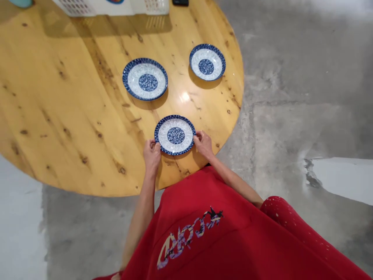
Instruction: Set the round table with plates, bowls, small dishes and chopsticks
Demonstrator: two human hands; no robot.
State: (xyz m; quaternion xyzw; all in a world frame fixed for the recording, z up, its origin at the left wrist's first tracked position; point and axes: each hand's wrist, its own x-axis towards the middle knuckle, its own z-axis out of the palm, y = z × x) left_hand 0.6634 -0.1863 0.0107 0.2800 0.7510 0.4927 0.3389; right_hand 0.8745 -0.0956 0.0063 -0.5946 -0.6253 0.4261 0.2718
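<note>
plate (175, 135) in grip: blue rim, white mottled band, blue centre | two plates (145, 79) (207, 62) beyond grip: same pattern | table (58, 97) under grip: yellow wood, dark knots

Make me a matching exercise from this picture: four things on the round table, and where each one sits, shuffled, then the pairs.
1. near plate
2. left plate
3. right plate
4. white basket

A. by the right edge of the table
B. far side, cut off by the frame
C. gripped by the left hand and right hand
D. toward the table's middle

Pairs: 1-C, 2-D, 3-A, 4-B
</note>
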